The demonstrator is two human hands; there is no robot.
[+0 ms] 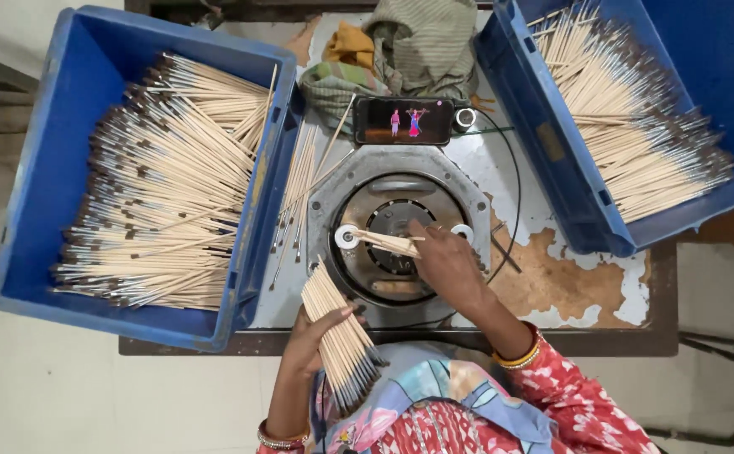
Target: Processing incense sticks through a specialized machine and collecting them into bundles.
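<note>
A bundle of wooden-handled brushes (339, 336) is gripped in the left hand (310, 340), just below and left of the round metal machine (398, 231), bristle ends pointing toward the person. The right hand (445, 262) is laid over the machine's centre, its fingers closed on a few brushes (388, 243) held between two small white rollers (347, 237). More loose brushes (299, 189) are lying against the machine's left side. A blue crate (39, 193) full of brushes is set left of the machine, another blue crate (552, 143) to its upper right. A phone (403, 120) is propped just above the machine.
</note>
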